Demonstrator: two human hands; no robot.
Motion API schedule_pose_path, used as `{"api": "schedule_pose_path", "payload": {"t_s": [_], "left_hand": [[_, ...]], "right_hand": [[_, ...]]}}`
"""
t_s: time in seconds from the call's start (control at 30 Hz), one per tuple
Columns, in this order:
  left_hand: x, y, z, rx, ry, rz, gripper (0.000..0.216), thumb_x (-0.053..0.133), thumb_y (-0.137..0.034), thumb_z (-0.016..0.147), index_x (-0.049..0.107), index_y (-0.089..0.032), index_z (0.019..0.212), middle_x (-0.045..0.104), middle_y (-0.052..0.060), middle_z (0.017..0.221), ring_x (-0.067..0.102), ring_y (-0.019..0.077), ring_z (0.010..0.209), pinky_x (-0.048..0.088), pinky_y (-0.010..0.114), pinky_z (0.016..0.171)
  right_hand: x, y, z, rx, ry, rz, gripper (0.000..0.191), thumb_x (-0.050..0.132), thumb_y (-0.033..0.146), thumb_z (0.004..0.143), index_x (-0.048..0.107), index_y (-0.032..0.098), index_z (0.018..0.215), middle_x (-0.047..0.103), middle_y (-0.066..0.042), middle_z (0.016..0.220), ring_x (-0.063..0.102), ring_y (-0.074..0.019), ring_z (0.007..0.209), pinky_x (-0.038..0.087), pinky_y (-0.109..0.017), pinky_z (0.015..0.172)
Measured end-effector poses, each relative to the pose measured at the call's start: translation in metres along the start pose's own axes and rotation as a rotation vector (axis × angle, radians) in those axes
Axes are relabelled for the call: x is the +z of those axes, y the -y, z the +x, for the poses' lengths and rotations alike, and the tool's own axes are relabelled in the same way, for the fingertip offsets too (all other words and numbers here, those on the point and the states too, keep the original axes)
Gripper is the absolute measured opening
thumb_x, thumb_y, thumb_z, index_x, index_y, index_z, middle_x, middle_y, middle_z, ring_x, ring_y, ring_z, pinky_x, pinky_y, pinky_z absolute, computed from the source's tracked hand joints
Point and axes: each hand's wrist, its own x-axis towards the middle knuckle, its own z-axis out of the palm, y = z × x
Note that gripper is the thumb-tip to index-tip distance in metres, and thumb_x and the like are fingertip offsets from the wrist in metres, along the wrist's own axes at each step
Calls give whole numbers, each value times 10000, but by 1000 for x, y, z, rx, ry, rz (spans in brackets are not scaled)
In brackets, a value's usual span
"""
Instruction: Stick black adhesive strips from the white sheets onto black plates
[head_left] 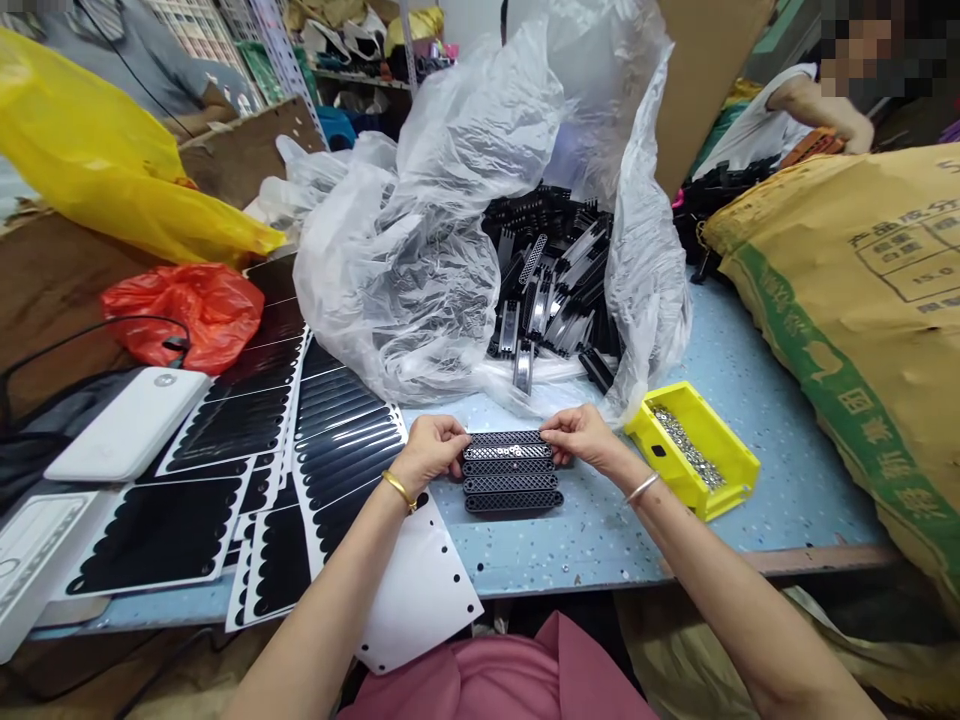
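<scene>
Several black plastic bars (514, 484) with a lattice pattern lie side by side on the blue speckled table in front of me. My left hand (433, 450) pinches the left end of the farthest bar (487, 439), and my right hand (590, 438) pinches its right end. A few small silver metal pieces (511, 452) rest on the bars near that far edge. Just right of my right hand stands a yellow bin (731, 498) holding many small metal pieces (686, 445). Beyond my hands, a clear plastic bag (397, 270) gapes around a heap of similar black parts (540, 300).
Black sticker sheets (345, 430) on white backing cover the left side, one overhanging the front edge. A white power bank (129, 425), a red bag (184, 310) and a yellow bag (112, 160) are farther left. A large sack (862, 330) bounds the right; another person (810, 110) sits behind it.
</scene>
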Motion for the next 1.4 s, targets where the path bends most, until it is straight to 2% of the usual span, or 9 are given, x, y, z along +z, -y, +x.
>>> {"api": "schedule_pose_path", "payload": {"t_s": [0.43,0.63,0.77,0.83,0.93,1.0,1.07,1.23,1.4], "left_hand": [[-6,-8,3,-43,66,21,100,610,-115,742,568,-124,652,600,-2,435,551,93,325,282,144,306],[1,-8,3,-26,37,158,145,566,-117,799,543,-151,661,547,-36,389,533,100,318,285,158,324],[1,-6,6,9,-10,303,121,578,-139,791,587,-154,671,505,-54,372,527,118,333,354,193,377],[2,-6,3,46,-69,373,61,613,-184,782,650,-144,755,574,-23,457,602,151,442,428,231,463],[10,-7,-8,217,-272,621,325,662,-334,789,687,-133,1043,720,81,781,697,248,771,507,327,696],[19,-7,-16,327,-379,813,460,659,-415,803,652,-138,1169,726,131,1000,682,295,952,495,372,826],[28,-7,-20,353,-403,917,504,659,-445,809,628,-147,1214,701,144,1122,658,310,1042,474,386,896],[37,-4,-20,302,-402,1011,542,661,-474,807,609,-163,1248,668,147,1217,642,333,1071,450,420,928],[29,-6,-24,322,-457,954,469,625,-418,841,623,-156,1229,710,128,1145,667,298,1043,459,377,909]], "right_hand": [[3,-4,1,-20,-31,-6,179,752,283,585,685,135,660,596,15,397,573,-129,333,436,-185,312],[4,-4,2,-16,-40,-38,152,722,273,601,679,142,667,585,21,399,559,-125,333,423,-191,321],[2,0,-3,-25,-27,-132,159,647,304,700,669,149,673,563,32,418,513,-107,326,383,-201,337],[3,2,-8,-89,-55,-243,228,587,333,771,670,151,662,552,26,432,491,-104,340,362,-214,361],[9,2,-15,-259,-260,-468,210,617,324,774,719,142,746,551,21,446,503,-123,417,369,-238,446],[19,1,-18,-328,-361,-566,186,685,303,729,739,145,813,563,23,463,512,-132,458,371,-244,489],[31,0,-20,-330,-352,-608,159,725,297,705,730,155,779,575,21,479,504,-129,465,355,-241,491],[48,0,-17,-267,-303,-674,165,738,270,710,645,179,606,568,24,479,477,-120,470,301,-232,474],[38,4,-13,-182,-247,-657,208,744,254,690,605,189,549,524,47,437,459,-114,455,281,-234,469]]}}
